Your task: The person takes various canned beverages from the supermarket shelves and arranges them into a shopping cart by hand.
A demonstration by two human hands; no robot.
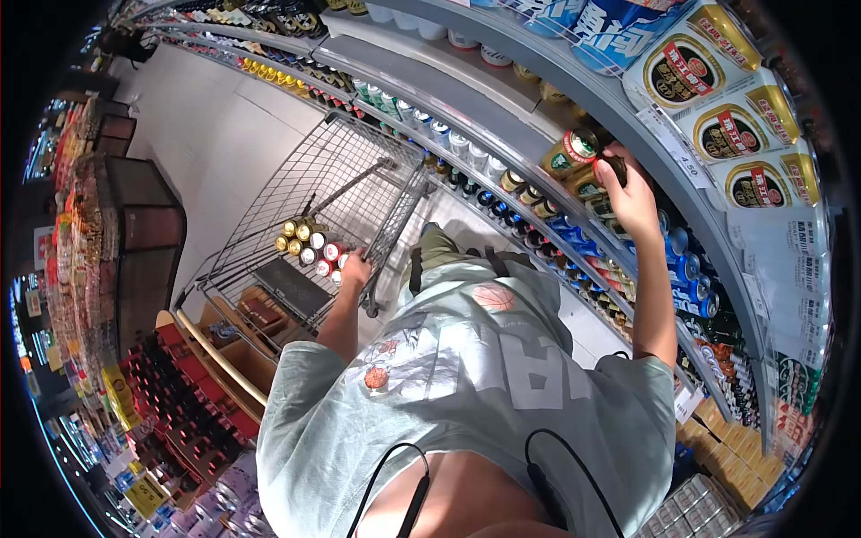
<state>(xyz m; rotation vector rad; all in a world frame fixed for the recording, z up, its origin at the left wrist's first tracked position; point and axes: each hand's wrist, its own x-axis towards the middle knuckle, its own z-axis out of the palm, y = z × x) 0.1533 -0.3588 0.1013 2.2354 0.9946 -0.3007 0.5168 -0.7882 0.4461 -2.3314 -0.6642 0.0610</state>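
My right hand [633, 199] reaches into the shelf, thumb and fingers closed around a dark-topped can [612, 169]. Next to that can is a green-and-gold can [570, 154] with a red band, lying tilted toward me. My left hand [356, 267] is low at the side of the shopping cart [300, 170], its fingers curled beside the red-and-white cans [333, 252]. Whether those fingers grip a can or the cart's wire is too small to make out. Several gold-topped cans [294, 235] stand in the cart beside the red-and-white ones.
Shelves of drink cans curve along the right, with a price tag [677, 152] on the edge and multipacks [717, 117] above. A dark flat panel [285, 285] and cardboard boxes [235, 345] sit by the cart's handle [220, 359]. Display stands [143, 233] line the left of the tiled aisle [202, 112].
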